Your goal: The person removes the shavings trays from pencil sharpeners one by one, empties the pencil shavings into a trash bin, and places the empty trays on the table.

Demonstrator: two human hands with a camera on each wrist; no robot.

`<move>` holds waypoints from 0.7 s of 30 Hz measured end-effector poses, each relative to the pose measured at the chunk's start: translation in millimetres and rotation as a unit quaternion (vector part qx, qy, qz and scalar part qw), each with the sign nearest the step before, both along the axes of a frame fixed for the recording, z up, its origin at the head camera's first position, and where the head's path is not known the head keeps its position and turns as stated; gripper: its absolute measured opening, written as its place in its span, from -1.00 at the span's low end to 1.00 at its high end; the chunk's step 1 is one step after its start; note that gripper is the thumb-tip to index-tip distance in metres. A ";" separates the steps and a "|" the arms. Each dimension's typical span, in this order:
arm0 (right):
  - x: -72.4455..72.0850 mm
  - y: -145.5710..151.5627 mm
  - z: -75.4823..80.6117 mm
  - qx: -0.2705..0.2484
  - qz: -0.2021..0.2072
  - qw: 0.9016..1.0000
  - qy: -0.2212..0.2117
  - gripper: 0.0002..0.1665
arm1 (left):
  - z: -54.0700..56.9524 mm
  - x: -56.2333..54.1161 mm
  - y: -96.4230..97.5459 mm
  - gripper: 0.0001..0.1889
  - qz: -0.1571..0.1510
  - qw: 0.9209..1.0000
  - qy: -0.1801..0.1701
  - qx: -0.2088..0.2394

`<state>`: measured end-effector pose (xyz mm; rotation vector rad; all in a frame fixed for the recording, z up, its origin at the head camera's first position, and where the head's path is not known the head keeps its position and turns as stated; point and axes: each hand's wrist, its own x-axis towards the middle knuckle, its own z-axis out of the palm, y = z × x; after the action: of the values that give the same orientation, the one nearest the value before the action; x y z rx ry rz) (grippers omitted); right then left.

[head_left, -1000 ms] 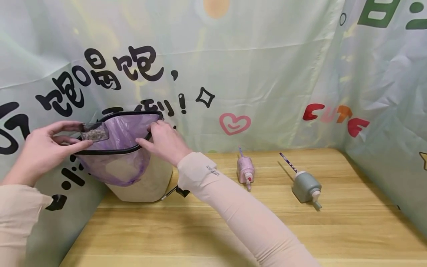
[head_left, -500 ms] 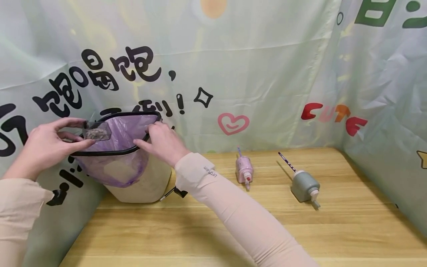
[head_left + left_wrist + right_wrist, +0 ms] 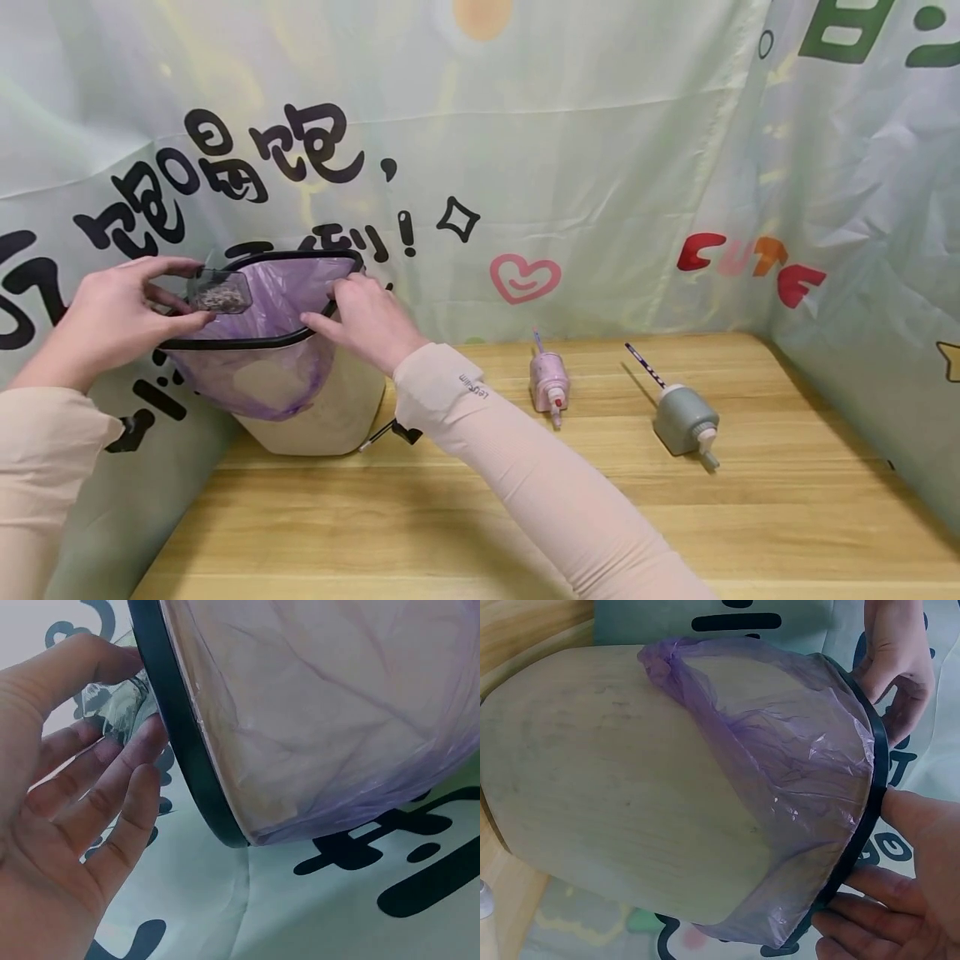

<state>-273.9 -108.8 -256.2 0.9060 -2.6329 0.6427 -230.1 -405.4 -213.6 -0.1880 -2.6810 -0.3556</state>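
A small clear plastic box [image 3: 225, 293] with greyish shavings-like bits in it is pinched between the thumb and fingers of my left hand [image 3: 112, 321], over the mouth of a beige trash can [image 3: 356, 392]. In the left wrist view the black rim partly hides this clear box [image 3: 120, 705]. My right hand [image 3: 372, 321] grips the can's black rim [image 3: 880, 765] on its right side, thumb toward the front. A purple bag [image 3: 288, 287] lines the can and folds down outside, under the rim. The bottom of the bag's inside is hidden.
On the wooden table [image 3: 480, 517], a pink bottle [image 3: 551, 379] and a grey bottle [image 3: 686, 419] stand to the right, each with a pencil-like stick behind it. A small black object [image 3: 407, 432] lies beside the can. Printed cloth [image 3: 600, 167] walls the back and sides.
My left hand has shifted a little up and to the right with the clear box, its upper fingers rising. My right hand stays on the rim.
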 end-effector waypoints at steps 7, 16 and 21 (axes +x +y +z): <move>-0.4 -4.0 -0.7 0.005 0.002 1.000 0.001 -0.38 | 3.8 1.3 1.6 -0.28 -0.017 0.998 0.028 -0.060; -0.1 -2.1 0.6 0.015 -0.007 1.000 0.002 -0.36 | 4.3 -0.4 13.1 -0.28 -0.021 0.993 0.043 -0.113; -0.5 -1.5 0.8 0.020 -0.008 1.000 0.001 -0.35 | 3.4 -1.0 15.0 -0.29 -0.017 0.989 0.039 -0.143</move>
<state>-274.4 -110.3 -255.4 0.8947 -2.6573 0.5851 -231.1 -390.4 -210.1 -0.3251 -2.6434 0.0280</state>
